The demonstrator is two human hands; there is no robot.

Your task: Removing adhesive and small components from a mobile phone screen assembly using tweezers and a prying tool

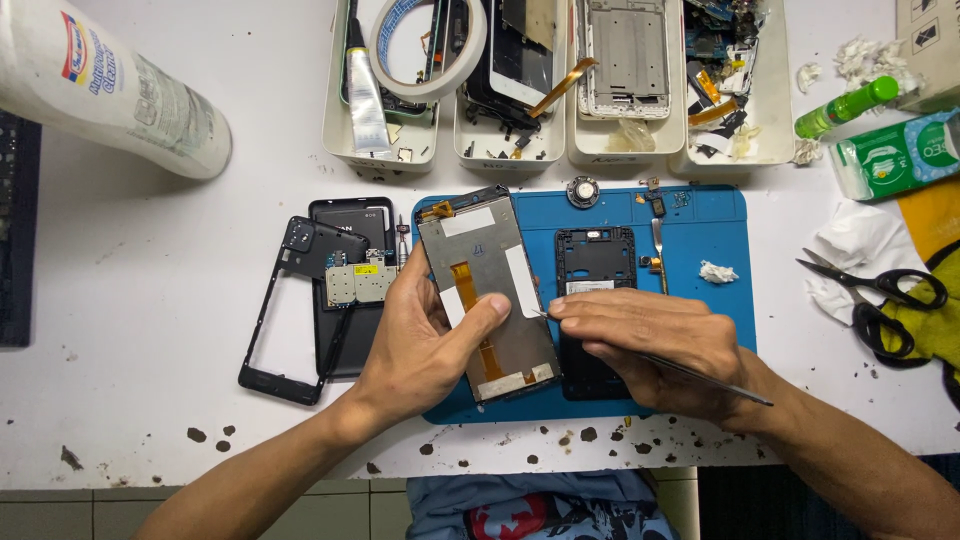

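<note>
A white table (150, 300) carries a blue work mat (700, 240), and everything here is placed from that mat. Behind the mat stands a row of white trays (380, 140) filled with phone parts, a glue tube and a roll of tape (428, 45). Off the mat's left edge lie a black phone body with its circuit board (352, 285) and a loose black frame (285, 310). Off its right edge, on the bare table, lie black scissors (880, 295) among crumpled tissue. On the mat's left half the left hand (425, 335) holds a phone screen panel (488, 290) face down and slightly tilted, fingers curled under its left edge and the thumb pressed across its metal back. On the mat's middle lies a black phone mid-frame (595, 262), partly under the right hand (650, 345). That hand's fingers are pressed together, pinching slim metal tweezers (700, 375), whose tip touches the panel's right edge.
</note>
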